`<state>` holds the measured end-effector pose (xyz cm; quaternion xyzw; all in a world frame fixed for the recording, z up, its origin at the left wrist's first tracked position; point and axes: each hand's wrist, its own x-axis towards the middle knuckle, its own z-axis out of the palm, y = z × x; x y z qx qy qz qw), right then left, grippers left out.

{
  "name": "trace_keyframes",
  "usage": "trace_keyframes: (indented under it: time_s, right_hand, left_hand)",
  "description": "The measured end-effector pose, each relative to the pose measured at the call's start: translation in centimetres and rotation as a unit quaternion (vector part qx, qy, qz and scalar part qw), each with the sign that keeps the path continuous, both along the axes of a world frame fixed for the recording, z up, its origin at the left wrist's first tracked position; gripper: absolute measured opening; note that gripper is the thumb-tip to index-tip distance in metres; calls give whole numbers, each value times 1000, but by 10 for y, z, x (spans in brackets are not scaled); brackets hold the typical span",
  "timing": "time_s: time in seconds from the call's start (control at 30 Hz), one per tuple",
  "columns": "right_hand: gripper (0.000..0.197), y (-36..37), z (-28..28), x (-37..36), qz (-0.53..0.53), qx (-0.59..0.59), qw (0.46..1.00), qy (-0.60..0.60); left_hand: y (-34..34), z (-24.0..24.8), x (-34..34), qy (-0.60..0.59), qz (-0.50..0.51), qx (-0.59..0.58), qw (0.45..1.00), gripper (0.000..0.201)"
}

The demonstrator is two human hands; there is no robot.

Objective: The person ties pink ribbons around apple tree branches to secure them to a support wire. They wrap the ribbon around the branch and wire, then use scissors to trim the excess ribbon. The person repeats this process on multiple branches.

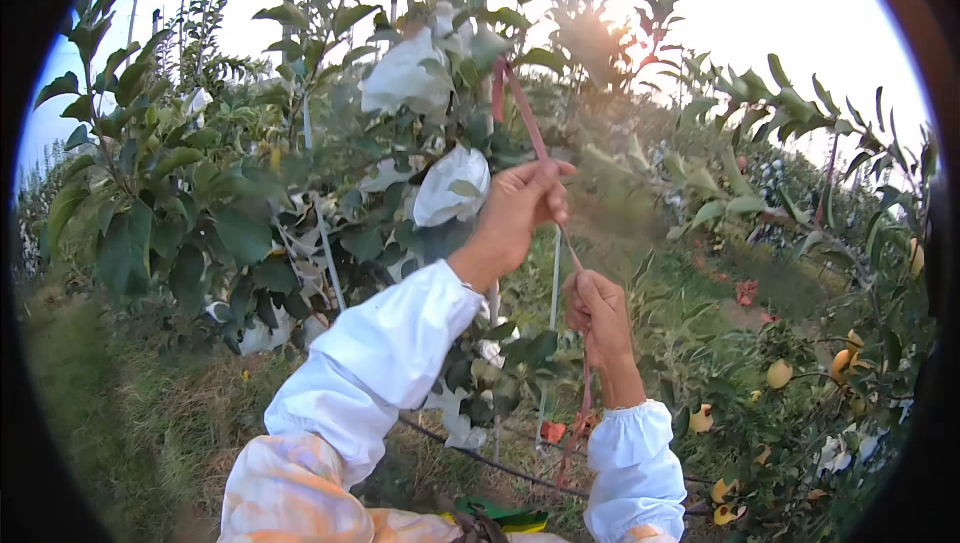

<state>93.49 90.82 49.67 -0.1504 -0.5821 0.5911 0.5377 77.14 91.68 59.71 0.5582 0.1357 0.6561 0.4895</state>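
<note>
A reddish-pink ribbon (pixel 525 113) hangs from the upper part of a leafy fruit tree and runs down to both hands. My left hand (pixel 515 213) is closed round it higher up, beside a white fruit bag (pixel 452 186). Lower and to the right, my right hand (pixel 598 321) pinches the same ribbon, which is drawn taut between the two hands. Its loose tail dangles below my right hand toward the grass. Another white bag (pixel 408 73) hangs among the leaves above. White sleeve covers reach to both wrists.
Leafy branches (pixel 150 203) crowd the left side. A long branch (pixel 800 218) stretches in from the right, with yellow fruit (pixel 780 374) below it. Pale strings (pixel 328 253) slope down through the tree. A dark hose (pixel 480 458) crosses low over the grass.
</note>
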Motion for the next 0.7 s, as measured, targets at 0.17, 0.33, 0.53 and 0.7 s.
trace_keyframes:
  time_s: [0.17, 0.33, 0.53, 0.7]
  right_hand:
    - [32, -68, -27, -5, 189, -117, 975, -7]
    - [34, -126, -107, -24, 381, -191, 901, -81]
    - [30, -130, -182, -41, 369, -332, 868, -12]
    - [27, -115, -207, -45, 272, -355, 894, 17]
  left_hand:
    - [-53, -15, -80, -34, -36, -8, 999, 23]
    - [-104, -40, -134, -29, 42, -25, 998, 22]
    - [-103, -94, -106, 57, 183, -97, 977, 22]
    - [-80, -170, -90, 85, 227, -159, 957, 21]
